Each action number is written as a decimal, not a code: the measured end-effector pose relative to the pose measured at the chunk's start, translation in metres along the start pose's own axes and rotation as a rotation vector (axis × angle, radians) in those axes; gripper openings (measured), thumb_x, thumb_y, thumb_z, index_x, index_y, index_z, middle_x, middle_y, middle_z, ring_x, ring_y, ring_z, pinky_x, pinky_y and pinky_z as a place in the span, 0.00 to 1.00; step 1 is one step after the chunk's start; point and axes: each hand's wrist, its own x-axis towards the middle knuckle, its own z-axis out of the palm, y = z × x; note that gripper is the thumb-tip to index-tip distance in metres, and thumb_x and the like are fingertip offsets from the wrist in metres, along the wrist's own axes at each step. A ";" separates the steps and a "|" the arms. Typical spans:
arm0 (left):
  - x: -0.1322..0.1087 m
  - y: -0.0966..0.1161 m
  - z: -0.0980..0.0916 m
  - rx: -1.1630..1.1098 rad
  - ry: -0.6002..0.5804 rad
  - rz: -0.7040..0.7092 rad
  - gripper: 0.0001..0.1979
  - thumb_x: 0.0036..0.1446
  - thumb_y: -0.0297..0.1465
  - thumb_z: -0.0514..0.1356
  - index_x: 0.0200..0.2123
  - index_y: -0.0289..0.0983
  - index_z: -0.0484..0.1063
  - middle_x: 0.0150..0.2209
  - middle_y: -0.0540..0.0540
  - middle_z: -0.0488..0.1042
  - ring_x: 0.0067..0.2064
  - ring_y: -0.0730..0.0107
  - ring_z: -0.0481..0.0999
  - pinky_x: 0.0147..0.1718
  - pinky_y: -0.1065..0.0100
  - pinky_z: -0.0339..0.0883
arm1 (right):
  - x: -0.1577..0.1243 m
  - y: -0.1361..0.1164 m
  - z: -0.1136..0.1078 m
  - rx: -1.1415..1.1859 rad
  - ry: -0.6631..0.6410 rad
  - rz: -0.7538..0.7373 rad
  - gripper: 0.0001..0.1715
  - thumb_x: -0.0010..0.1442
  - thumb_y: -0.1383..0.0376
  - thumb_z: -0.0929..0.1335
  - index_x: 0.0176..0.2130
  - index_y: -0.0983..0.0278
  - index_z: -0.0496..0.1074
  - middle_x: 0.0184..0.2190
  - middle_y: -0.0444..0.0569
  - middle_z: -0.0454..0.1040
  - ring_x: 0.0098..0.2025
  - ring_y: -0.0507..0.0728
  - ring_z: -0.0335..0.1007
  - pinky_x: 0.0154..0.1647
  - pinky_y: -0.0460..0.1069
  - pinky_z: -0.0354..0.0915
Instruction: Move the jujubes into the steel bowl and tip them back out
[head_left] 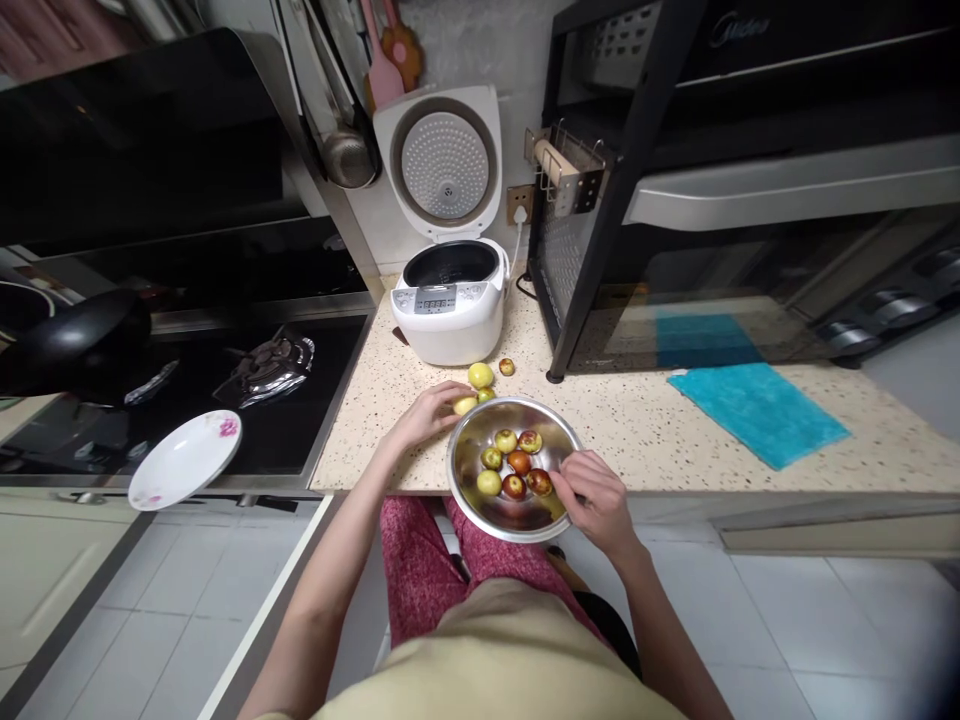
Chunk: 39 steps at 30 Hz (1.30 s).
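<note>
My right hand grips the right rim of a stainless steel bowl, tilted at the counter's front edge. Several jujubes, some yellow-green and some reddish brown, lie inside it. Just past the bowl's left rim, my left hand has its thumb and fingers around a yellow-green jujube on the counter. Beside those fingertips lie a larger yellow-green jujube and a small green one. A brown-patched jujube sits farther back.
Behind the fruit stands a white rice cooker with its lid raised. A blue cloth lies on the right, before a black oven. At left, a white plate overhangs the gas stove's front edge.
</note>
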 end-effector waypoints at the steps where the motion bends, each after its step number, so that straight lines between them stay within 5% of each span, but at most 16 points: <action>1: -0.003 0.000 0.001 0.001 0.036 -0.016 0.17 0.65 0.34 0.66 0.56 0.40 0.77 0.56 0.37 0.77 0.58 0.56 0.78 0.59 0.50 0.74 | 0.000 0.000 0.001 0.009 0.000 0.002 0.24 0.69 0.72 0.66 0.22 0.60 0.61 0.19 0.43 0.64 0.25 0.54 0.62 0.30 0.53 0.62; 9: -0.031 0.036 -0.009 -0.008 0.358 -0.118 0.19 0.64 0.38 0.66 0.56 0.38 0.75 0.57 0.39 0.75 0.58 0.59 0.77 0.54 0.57 0.80 | 0.004 -0.003 0.001 0.072 -0.011 0.027 0.23 0.68 0.72 0.67 0.22 0.60 0.63 0.19 0.43 0.66 0.26 0.55 0.67 0.31 0.54 0.64; 13: -0.043 0.053 -0.010 0.020 0.418 -0.148 0.18 0.64 0.37 0.66 0.55 0.39 0.75 0.55 0.41 0.76 0.56 0.60 0.78 0.51 0.59 0.82 | 0.014 -0.008 -0.004 0.078 0.004 0.043 0.22 0.69 0.70 0.67 0.23 0.61 0.66 0.21 0.45 0.70 0.27 0.56 0.70 0.33 0.54 0.66; 20: -0.066 0.028 0.003 0.187 0.398 -0.260 0.19 0.64 0.36 0.65 0.56 0.37 0.75 0.55 0.38 0.75 0.54 0.56 0.79 0.55 0.47 0.79 | 0.068 0.010 -0.006 -0.046 -0.321 0.082 0.08 0.71 0.65 0.67 0.41 0.62 0.77 0.38 0.51 0.79 0.42 0.61 0.76 0.46 0.57 0.70; 29: -0.078 0.021 0.030 0.222 0.420 -0.286 0.20 0.66 0.35 0.64 0.60 0.37 0.73 0.60 0.36 0.74 0.58 0.50 0.78 0.60 0.43 0.74 | 0.161 0.084 0.051 -0.106 -0.789 -0.253 0.16 0.67 0.72 0.68 0.51 0.59 0.79 0.49 0.52 0.76 0.49 0.60 0.74 0.47 0.52 0.68; 34: -0.083 0.044 0.040 0.195 0.477 -0.223 0.24 0.72 0.38 0.57 0.68 0.44 0.64 0.68 0.40 0.67 0.69 0.54 0.68 0.68 0.43 0.65 | 0.184 0.091 0.072 -0.199 -0.931 -0.488 0.18 0.63 0.73 0.72 0.52 0.59 0.80 0.50 0.54 0.74 0.50 0.61 0.69 0.46 0.52 0.63; 39: -0.088 0.066 0.058 0.209 0.301 -0.133 0.25 0.75 0.41 0.49 0.72 0.48 0.58 0.73 0.42 0.59 0.75 0.52 0.57 0.72 0.35 0.51 | 0.190 0.088 0.084 -0.211 -0.967 -0.652 0.12 0.66 0.69 0.70 0.48 0.60 0.81 0.54 0.56 0.73 0.53 0.62 0.64 0.49 0.54 0.62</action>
